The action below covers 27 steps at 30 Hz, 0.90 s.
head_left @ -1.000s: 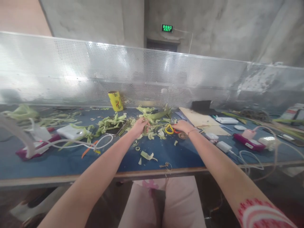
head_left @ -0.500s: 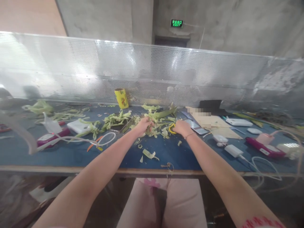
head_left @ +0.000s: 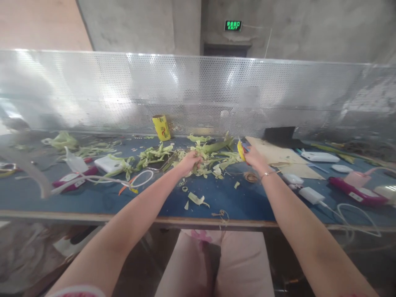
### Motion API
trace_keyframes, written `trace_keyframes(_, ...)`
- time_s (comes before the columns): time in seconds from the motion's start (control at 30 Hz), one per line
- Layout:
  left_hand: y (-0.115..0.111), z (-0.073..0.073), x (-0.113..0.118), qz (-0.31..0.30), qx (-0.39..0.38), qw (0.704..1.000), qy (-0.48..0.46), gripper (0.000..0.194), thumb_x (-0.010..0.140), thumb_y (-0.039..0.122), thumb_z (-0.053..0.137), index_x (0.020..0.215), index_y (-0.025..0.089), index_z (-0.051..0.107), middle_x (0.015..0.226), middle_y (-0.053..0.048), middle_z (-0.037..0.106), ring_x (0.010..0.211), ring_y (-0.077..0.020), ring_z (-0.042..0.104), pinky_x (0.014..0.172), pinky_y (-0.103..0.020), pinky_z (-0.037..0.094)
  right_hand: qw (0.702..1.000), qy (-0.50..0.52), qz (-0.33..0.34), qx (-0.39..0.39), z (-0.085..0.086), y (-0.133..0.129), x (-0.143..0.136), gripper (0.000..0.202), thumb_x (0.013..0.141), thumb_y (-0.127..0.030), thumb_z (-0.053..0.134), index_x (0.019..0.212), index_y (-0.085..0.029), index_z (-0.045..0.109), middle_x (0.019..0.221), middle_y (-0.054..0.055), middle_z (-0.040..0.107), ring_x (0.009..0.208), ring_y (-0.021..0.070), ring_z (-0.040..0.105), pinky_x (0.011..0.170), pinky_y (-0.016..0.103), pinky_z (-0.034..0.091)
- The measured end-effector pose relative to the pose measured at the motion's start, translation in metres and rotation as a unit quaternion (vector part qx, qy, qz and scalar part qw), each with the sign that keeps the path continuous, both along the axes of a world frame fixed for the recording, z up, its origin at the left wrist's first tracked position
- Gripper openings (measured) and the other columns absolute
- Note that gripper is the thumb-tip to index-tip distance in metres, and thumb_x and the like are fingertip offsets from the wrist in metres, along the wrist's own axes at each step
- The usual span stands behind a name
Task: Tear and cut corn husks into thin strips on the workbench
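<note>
Pale green leaf strips (head_left: pixel 216 168) lie heaped in the middle of the blue table (head_left: pixel 173 204). My left hand (head_left: pixel 190 161) is closed at the near left side of this heap, fingers pinched on some of the strips. To the right, my right hand (head_left: pixel 253 158) is closed around yellow-handled scissors (head_left: pixel 241 151), whose tip points up and away from me. A long green leaf (head_left: pixel 218 145) rests behind the heap. Beneath my right wrist sits a small coil of twine (head_left: pixel 250 177). Loose scraps (head_left: pixel 198 200) lie nearer the front edge.
A yellow roll (head_left: pixel 161 128) stands by the perforated metal screen (head_left: pixel 139 95). On the left are a white box (head_left: pixel 108 163), a purple power strip (head_left: pixel 74 181) and cables. Brown paper (head_left: pixel 272 155), a white charger (head_left: pixel 311 195) and another purple strip (head_left: pixel 355 192) are on the right.
My right hand has moved right and a little away with the scissors, apart from the heap, and the twine coil now shows. My left hand stays at the strips. The view has shifted slightly.
</note>
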<state>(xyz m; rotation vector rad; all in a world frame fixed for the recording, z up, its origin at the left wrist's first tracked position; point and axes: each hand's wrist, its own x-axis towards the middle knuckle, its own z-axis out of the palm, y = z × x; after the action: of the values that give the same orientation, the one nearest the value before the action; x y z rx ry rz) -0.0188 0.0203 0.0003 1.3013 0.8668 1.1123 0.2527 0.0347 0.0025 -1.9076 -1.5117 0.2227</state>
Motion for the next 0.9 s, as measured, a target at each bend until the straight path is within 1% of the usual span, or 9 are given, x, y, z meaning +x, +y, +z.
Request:
trace_keyframes(0.1, 0.0, 0.0, 0.0, -0.007, -0.001, 1.0, -0.012, 0.015, 0.073, 0.011, 0.059, 0.075, 0.015, 0.045, 0.059, 0.003, 0.054, 0.041, -0.0043, 0.045, 0.047, -0.02, 0.042, 0.984, 0.149, 0.029, 0.095, 0.003, 0.002, 0.004, 0.06, 0.068, -0.035, 0.064, 0.12, -0.011, 0.045, 0.074, 0.003, 0.061, 0.056, 0.0133, 0.055, 0.049, 0.024, 0.044)
trace_keyframes(0.2, 0.002, 0.0, 0.0, -0.001, 0.004, 1.0, -0.003, 0.015, 0.071, 0.01, 0.058, 0.075, 0.016, 0.045, 0.058, 0.003, 0.054, 0.04, -0.0031, 0.041, 0.044, -0.018, 0.037, 0.934, 0.294, 0.087, 0.185, 0.006, 0.001, 0.001, 0.074, 0.055, -0.038, 0.073, 0.118, -0.016, 0.041, 0.074, -0.002, 0.055, 0.055, 0.0108, 0.051, 0.046, 0.023, 0.043)
trace_keyframes(0.33, 0.007, -0.001, -0.002, 0.019, 0.024, 0.999, 0.03, 0.021, 0.072, 0.023, 0.06, 0.069, 0.017, 0.04, 0.054, 0.004, 0.053, 0.036, -0.0031, 0.036, 0.039, -0.019, 0.03, 0.888, 0.374, 0.171, 0.209, 0.008, -0.01, -0.013, 0.077, 0.052, -0.04, 0.075, 0.117, -0.022, 0.038, 0.07, -0.007, 0.05, 0.052, 0.0091, 0.05, 0.047, 0.023, 0.045)
trace_keyframes(0.43, 0.009, -0.002, -0.005, 0.034, 0.048, 0.997, 0.055, 0.028, 0.075, 0.039, 0.056, 0.069, 0.019, 0.037, 0.052, 0.005, 0.053, 0.034, -0.0031, 0.032, 0.038, -0.019, 0.026, 0.881, 0.361, 0.251, 0.175, 0.011, -0.024, -0.027, 0.063, 0.058, -0.044, 0.072, 0.11, -0.023, 0.043, 0.062, -0.008, 0.048, 0.044, 0.0087, 0.047, 0.042, 0.022, 0.042)
trace_keyframes(0.53, 0.011, -0.003, -0.008, 0.048, 0.086, 0.991, 0.086, 0.03, 0.078, 0.045, 0.052, 0.071, 0.02, 0.037, 0.05, 0.006, 0.05, 0.036, -0.0038, 0.033, 0.041, -0.019, 0.027, 0.888, 0.32, 0.31, 0.11, 0.014, -0.037, -0.041, 0.046, 0.071, -0.053, 0.059, 0.104, -0.022, 0.048, 0.05, -0.009, 0.041, 0.036, 0.008, 0.039, 0.036, 0.022, 0.036)
trace_keyframes(0.63, 0.014, -0.005, -0.009, 0.062, 0.122, 0.983, 0.119, 0.028, 0.078, 0.044, 0.052, 0.073, 0.019, 0.041, 0.053, 0.006, 0.051, 0.039, -0.0048, 0.037, 0.043, -0.02, 0.029, 0.923, 0.221, 0.299, 0.094, 0.015, -0.043, -0.051, 0.041, 0.075, -0.053, 0.054, 0.097, -0.019, 0.055, 0.048, -0.008, 0.039, 0.035, 0.0065, 0.034, 0.035, 0.021, 0.032)
trace_keyframes(0.7, 0.015, -0.005, -0.01, 0.078, 0.136, 0.978, 0.138, 0.026, 0.077, 0.042, 0.053, 0.071, 0.019, 0.043, 0.056, 0.004, 0.053, 0.042, -0.0059, 0.042, 0.045, -0.021, 0.031, 0.937, 0.154, 0.295, 0.103, 0.014, -0.042, -0.053, 0.037, 0.071, -0.049, 0.06, 0.094, -0.02, 0.058, 0.056, -0.004, 0.049, 0.042, 0.0074, 0.041, 0.041, 0.022, 0.037)
trace_keyframes(0.83, 0.013, -0.001, -0.011, 0.089, 0.145, 0.962, 0.215, 0.029, 0.079, 0.041, 0.049, 0.064, 0.016, 0.051, 0.048, 0.001, 0.051, 0.041, -0.0079, 0.043, 0.045, -0.023, 0.03, 0.946, 0.089, 0.286, 0.126, 0.003, -0.033, -0.053, 0.037, 0.067, -0.045, 0.064, 0.095, -0.022, 0.057, 0.075, 0.0, 0.061, 0.065, 0.0148, 0.057, 0.063, 0.03, 0.047)
trace_keyframes(0.9, 0.01, 0.001, -0.011, 0.062, 0.141, 0.963, 0.22, 0.031, 0.08, 0.041, 0.048, 0.061, 0.016, 0.052, 0.043, 0.002, 0.048, 0.037, -0.0072, 0.038, 0.042, -0.023, 0.026, 0.943, 0.116, 0.289, 0.121, -0.003, -0.028, -0.055, 0.044, 0.065, -0.044, 0.066, 0.101, -0.022, 0.052, 0.077, 0.001, 0.06, 0.07, 0.0172, 0.06, 0.068, 0.033, 0.049)
